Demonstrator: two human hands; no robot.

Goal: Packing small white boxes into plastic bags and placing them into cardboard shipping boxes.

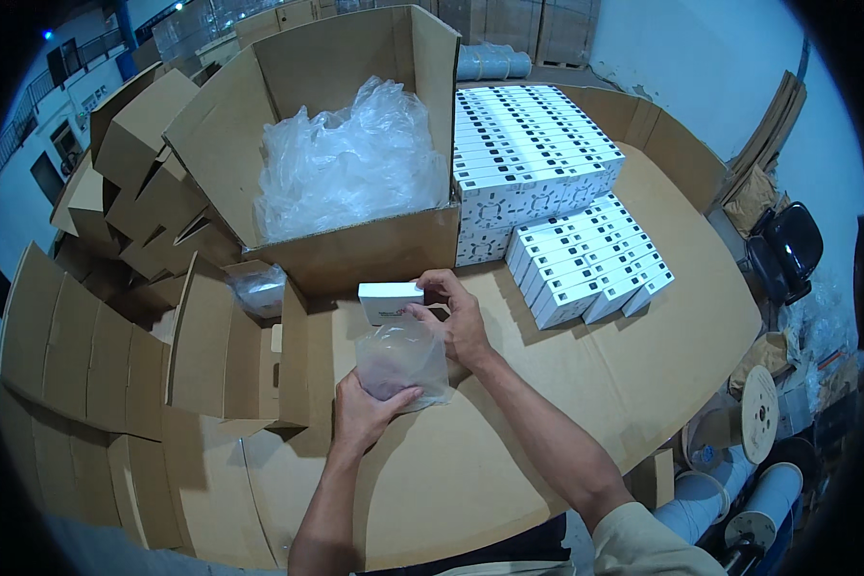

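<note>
Fingers, head view, right: the right hand (463, 326) pinches the near-right end of the white box between thumb and bent fingers.
Fingers, head view, left: the left hand (363, 415) grips the clear plastic bag (403, 357), thumb across its lower front; the fingertips behind are hidden.
White box: at the bag's 12 o'clock, the small white box (382, 300) is held lengthwise across; its lower edge meets the bag's upper edge, and I cannot tell whether it has entered.
Large carton: 12 o'clock from the hands, an open brown carton (355, 261) holds a heap of clear bags (355, 168).
White stacks: a tall stack of white boxes (538, 144) at 1 o'clock, beside the carton; a lower group of white boxes (586, 259) at 2.
Small carton: at 9 o'clock, an open carton (296, 374) with a clear-wrapped bundle (259, 291) at its far end.
Surface: brown cardboard (586, 394) underneath.
Beyond: spools (760, 413) near 3 o'clock.
</note>
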